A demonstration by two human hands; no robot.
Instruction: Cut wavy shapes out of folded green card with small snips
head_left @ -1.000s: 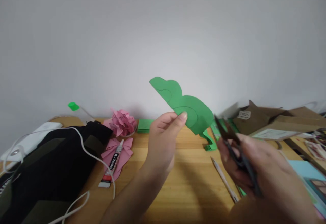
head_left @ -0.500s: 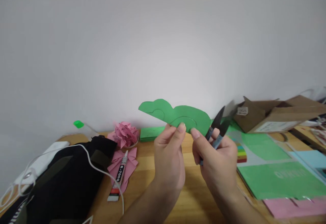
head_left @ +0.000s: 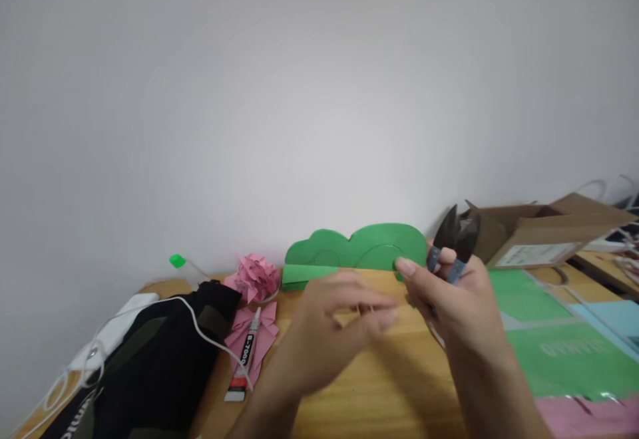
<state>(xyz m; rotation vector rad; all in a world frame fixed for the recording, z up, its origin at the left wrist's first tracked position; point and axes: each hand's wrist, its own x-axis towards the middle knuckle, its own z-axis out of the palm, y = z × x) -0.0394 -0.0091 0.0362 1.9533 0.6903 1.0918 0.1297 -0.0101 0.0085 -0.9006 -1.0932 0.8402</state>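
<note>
My right hand [head_left: 459, 299] pinches the right end of a green paper cutout [head_left: 382, 236] with a wavy top edge and curved lines drawn or cut inside it. Tucked in the same hand is a pair of thread snips [head_left: 454, 249], dark blades pointing up and apart, grey-blue handles partly hidden by the fingers. My left hand [head_left: 332, 326] is off the paper, in front and below it, thumb and fingers apart with nothing visible between them. Behind that hand, a stack of green paper strips [head_left: 307, 276] lies against the wall.
At left are a pink paper flower [head_left: 256, 277], folded pink paper [head_left: 268, 324], a glue tube [head_left: 245, 356], a black bag [head_left: 154, 366] and a white cable [head_left: 207, 339]. To the right lie green paper packs [head_left: 574, 356], pink sheets [head_left: 589, 418] and an open cardboard box [head_left: 539, 233].
My left hand has let go of the green cutout and dropped below it, fingers parting. My right hand keeps the cutout and snips, now further right in view. The cutout sits lower and more level.
</note>
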